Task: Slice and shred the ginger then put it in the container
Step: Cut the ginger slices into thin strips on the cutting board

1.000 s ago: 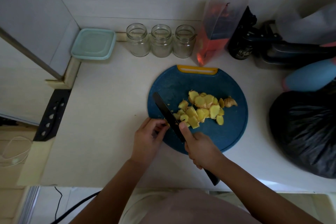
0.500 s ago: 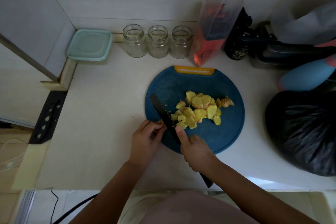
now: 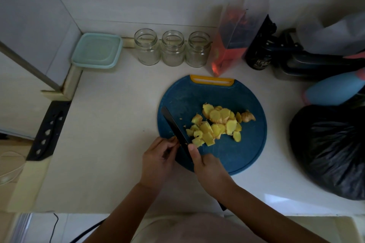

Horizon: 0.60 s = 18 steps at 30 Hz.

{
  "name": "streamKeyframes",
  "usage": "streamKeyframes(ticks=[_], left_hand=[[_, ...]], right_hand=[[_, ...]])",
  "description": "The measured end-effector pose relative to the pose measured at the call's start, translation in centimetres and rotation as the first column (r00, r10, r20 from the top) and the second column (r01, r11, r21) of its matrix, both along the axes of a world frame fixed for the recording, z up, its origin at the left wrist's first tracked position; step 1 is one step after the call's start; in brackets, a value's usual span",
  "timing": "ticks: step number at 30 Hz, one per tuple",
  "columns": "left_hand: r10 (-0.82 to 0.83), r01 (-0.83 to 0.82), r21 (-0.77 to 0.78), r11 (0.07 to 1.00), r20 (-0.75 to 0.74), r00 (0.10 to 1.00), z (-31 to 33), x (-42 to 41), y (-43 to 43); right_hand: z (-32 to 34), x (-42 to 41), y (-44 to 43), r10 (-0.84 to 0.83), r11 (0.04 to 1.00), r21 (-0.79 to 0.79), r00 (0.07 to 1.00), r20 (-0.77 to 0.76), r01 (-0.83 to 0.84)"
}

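- A pale counter runs into a tiled wall corner. On it lies one round blue cutting board.
- The ginger slices sit in one heap at the middle of the board, overlapped too much for an exact count. One uncut ginger knob touches the heap's right end.
- One knife lies with its long axis from near-right to far-left. The heap is just beside its right face, and the nearest slices are at the blade's heel.
- The right hand wraps the handle, thumb laid along the blade, and is the nearer hand to the heap.
- The left hand has its fingers curled with the tips against the blade's left face. I cannot tell if they pinch a scrap.
- Three open jars and one lidded container stand at the wall, well apart from the ginger.
- By my judgement, shredding calls for the blade to swing right, over the heap.
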<state>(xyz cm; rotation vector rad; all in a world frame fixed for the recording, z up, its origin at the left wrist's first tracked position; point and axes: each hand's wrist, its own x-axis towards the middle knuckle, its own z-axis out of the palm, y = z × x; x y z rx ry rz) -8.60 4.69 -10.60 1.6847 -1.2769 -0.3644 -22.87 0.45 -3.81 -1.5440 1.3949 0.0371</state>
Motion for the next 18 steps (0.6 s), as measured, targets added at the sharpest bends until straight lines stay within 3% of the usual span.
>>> streamKeyframes(ticks=[11, 18], left_hand=[[-0.009, 0.01, 0.027, 1.0, -0.005, 1.0, 0.1, 0.1, 0.0], [0.004, 0.0, 0.079, 0.997, -0.056, 0.998, 0.2, 0.0, -0.1]], right_hand=[[0.4, 1.6, -1.3, -0.025, 0.991, 0.134, 0.999, -0.037, 0.03], [1.2, 1.8, -2.0, 0.009, 0.995, 0.1, 0.997, -0.07, -0.002]])
